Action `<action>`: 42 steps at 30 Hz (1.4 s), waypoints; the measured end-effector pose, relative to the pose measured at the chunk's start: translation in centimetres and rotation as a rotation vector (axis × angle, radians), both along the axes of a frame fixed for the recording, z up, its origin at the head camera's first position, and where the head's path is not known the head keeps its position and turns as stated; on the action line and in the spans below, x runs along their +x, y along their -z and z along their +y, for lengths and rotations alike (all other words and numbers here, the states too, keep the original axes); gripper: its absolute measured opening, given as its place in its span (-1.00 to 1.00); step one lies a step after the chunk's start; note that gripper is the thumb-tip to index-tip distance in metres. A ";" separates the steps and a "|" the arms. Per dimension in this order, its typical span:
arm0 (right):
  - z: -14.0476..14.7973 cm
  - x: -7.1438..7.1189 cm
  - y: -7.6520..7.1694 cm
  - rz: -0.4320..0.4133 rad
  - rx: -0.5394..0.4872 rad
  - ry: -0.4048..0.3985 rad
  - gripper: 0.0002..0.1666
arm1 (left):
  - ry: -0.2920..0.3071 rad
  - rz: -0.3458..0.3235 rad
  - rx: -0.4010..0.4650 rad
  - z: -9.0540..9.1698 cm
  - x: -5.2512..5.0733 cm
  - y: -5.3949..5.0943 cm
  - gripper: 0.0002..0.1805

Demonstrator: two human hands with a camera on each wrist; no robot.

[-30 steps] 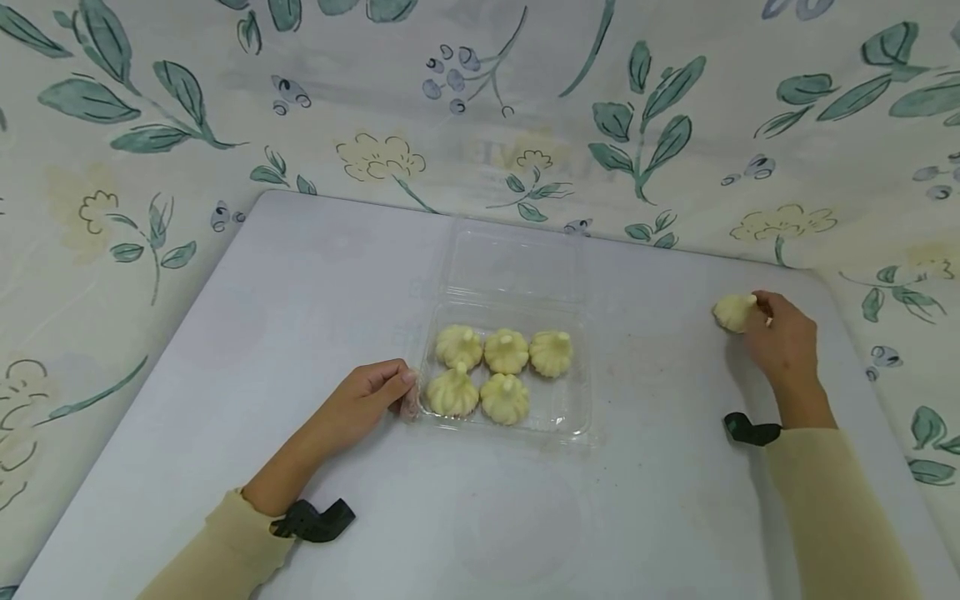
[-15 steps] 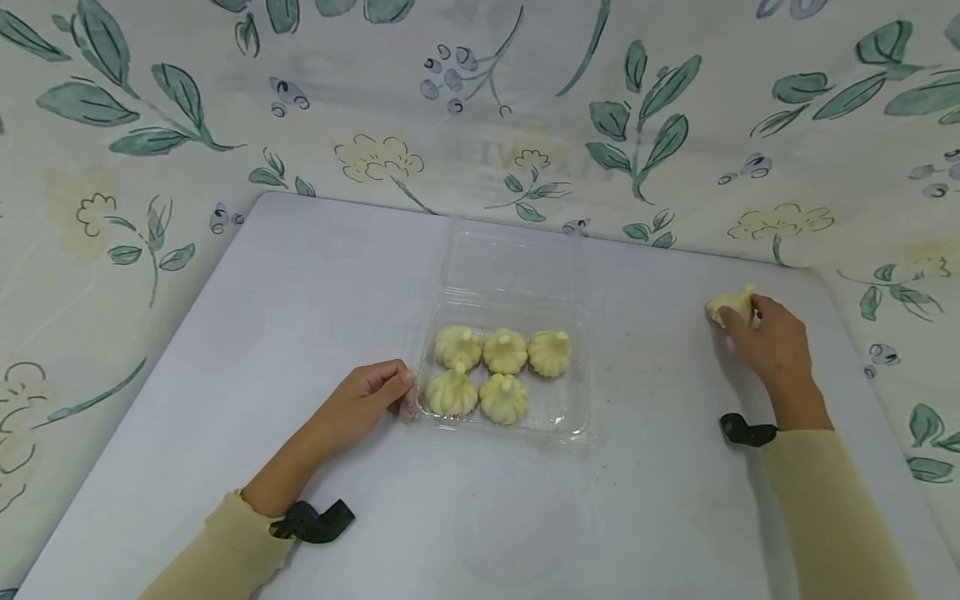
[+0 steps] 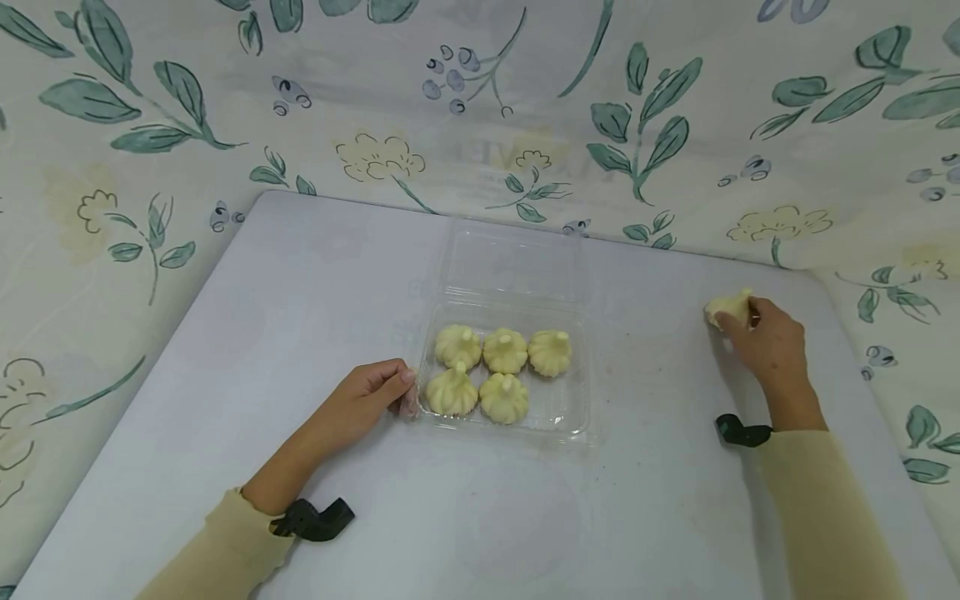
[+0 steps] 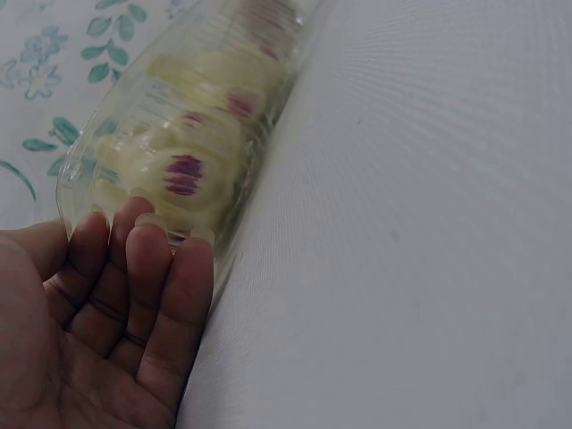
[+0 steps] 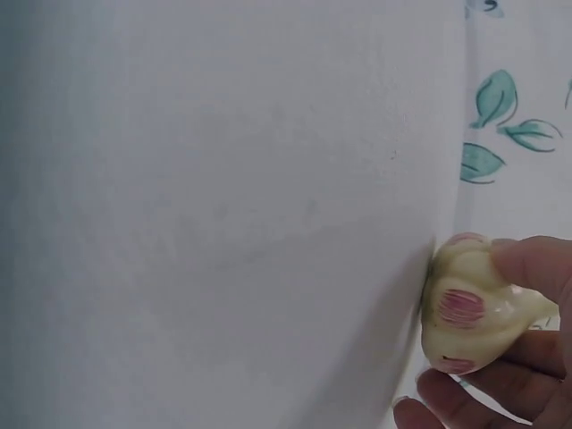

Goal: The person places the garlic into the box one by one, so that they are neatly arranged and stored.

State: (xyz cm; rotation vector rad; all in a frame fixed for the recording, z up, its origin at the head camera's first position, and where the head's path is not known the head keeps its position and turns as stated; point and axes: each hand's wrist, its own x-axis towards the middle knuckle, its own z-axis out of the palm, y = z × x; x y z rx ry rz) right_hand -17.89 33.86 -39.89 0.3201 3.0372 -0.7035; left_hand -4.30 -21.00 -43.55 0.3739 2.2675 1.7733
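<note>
A clear plastic clamshell box lies with its lid folded back in the middle of the table, holding several pale garlic bulbs in two rows. My left hand pinches the box's left rim between thumb and fingers; the left wrist view shows the fingertips against the clear wall. Far to the right, my right hand grips another garlic bulb, its stem pointing up. Purple-pink streaks mark that bulb in the right wrist view, where its base is at the table surface or very close; contact is hard to tell.
The white table reaches back to a wall of leaf-and-flower patterned cloth. The transparent lid lies flat behind the box, near the table's back edge. A black strap mount sits on each wrist.
My right hand has shifted slightly left with the garlic bulb, and its thumb has come round the bulb's near side. The left hand and the box stay put.
</note>
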 end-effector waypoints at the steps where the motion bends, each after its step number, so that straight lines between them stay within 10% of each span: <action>1: -0.1 0.0 0.0 -0.001 0.001 0.002 -0.07 | 0.000 -0.001 -0.002 0.0 0.0 0.0 -0.65; 28: -0.4 1.2 -0.3 -0.002 0.003 -0.025 -0.06 | 0.011 -0.011 0.014 0.0 -0.2 -0.1 -0.65; 42: -3.0 3.1 -3.8 0.012 -0.036 -0.080 0.00 | 0.009 -0.011 0.019 0.1 0.0 -0.2 -0.66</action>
